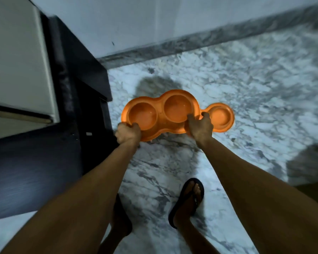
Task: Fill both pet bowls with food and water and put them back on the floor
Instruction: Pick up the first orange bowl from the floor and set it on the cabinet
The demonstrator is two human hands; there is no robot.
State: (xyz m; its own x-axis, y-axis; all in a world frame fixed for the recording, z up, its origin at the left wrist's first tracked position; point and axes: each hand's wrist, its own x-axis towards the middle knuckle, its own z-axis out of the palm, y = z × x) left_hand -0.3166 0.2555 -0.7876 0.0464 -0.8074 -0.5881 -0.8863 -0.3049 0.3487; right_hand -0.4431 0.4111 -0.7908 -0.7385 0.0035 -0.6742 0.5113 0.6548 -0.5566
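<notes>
An orange double pet bowl [160, 114] with two round wells is held above the marble floor. My left hand [128, 133] grips its near left rim. My right hand [200, 125] grips its right end. Both wells look empty. A second, smaller orange bowl [221, 117] shows just past my right hand, partly under the double bowl's right end; whether my right hand also holds it I cannot tell.
A dark cabinet [77, 79] with a pale appliance [17, 61] on top stands to the left. The white-and-grey marble floor [246, 79] runs to a wall skirting [191, 41] ahead. My feet in black flip-flops [187, 200] are below.
</notes>
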